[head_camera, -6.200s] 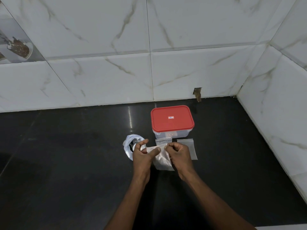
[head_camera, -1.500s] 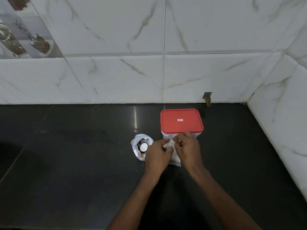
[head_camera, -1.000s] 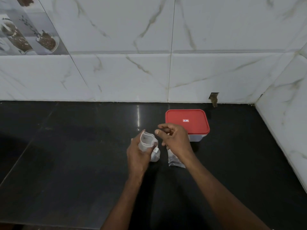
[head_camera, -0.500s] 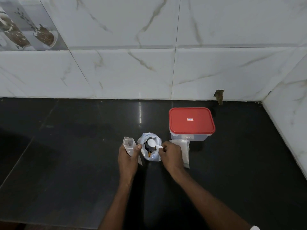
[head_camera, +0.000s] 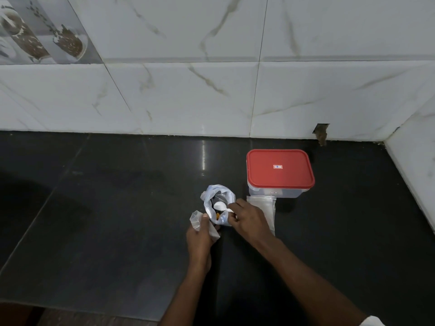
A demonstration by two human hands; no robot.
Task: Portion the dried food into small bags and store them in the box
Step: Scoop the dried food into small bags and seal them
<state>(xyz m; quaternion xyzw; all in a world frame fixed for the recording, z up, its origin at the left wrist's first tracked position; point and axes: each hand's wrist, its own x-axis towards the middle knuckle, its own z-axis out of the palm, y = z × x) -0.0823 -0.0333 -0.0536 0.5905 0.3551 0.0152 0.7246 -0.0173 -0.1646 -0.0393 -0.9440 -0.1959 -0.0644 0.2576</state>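
My left hand (head_camera: 200, 238) moved small clear plastic bag (head_camera: 195, 218) in just beside crumpled clear bag of dried food (head_camera: 224, 192), gripping it. Red-lidded clear plastic box (head_camera: 280, 170) beyond my right hand (head_camera: 249, 223), which pinches white plastic spoon (head_camera: 220, 205) inside that crumpled bag.

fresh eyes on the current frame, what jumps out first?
The box with its bright red lid stands out against the black counter; it sits closed near the back right corner. In the middle, the left hand grips a small clear bag beside an open food bag, where the right hand pinches a white spoon. A stack of empty bags lies flat in front of the box.
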